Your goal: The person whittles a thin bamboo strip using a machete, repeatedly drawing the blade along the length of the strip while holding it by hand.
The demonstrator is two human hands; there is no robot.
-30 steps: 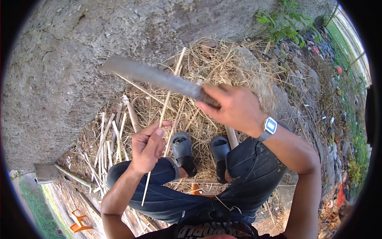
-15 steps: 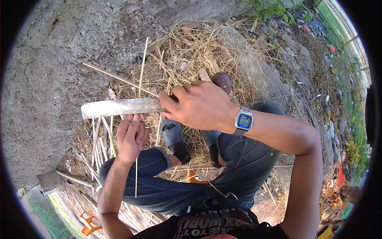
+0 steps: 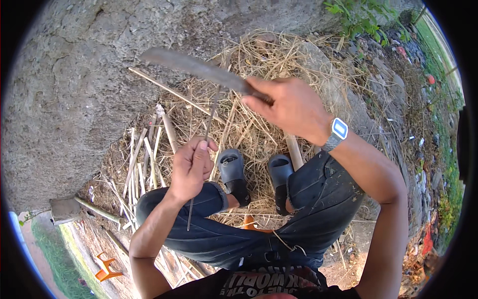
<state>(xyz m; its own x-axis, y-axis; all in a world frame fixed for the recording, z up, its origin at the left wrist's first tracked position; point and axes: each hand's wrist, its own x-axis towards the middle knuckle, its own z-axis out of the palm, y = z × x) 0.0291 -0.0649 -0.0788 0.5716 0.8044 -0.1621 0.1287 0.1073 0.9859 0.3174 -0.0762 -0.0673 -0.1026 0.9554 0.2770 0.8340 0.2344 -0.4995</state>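
Note:
My right hand (image 3: pixel 291 107) grips the handle of a long, dull grey blade (image 3: pixel 191 66) that reaches up and left over the straw. My left hand (image 3: pixel 191 167) pinches a thin bamboo sliver (image 3: pixel 208 127); the sliver runs from below my fist up to the blade's edge. A watch with a blue face (image 3: pixel 338 129) sits on my right wrist. I squat in dark trousers and grey sandals (image 3: pixel 233 172).
A heap of dry straw (image 3: pixel 259 65) and several split bamboo strips (image 3: pixel 142 159) lie on the ground in front of my feet. A big grey concrete surface (image 3: pixel 64 89) fills the left. Green weeds (image 3: pixel 363 15) and litter are at the right. An orange object (image 3: pixel 107 266) lies lower left.
My right hand has lifted and swung the blade up and to the right, off the left hand. My left hand has turned the sliver more upright against the blade.

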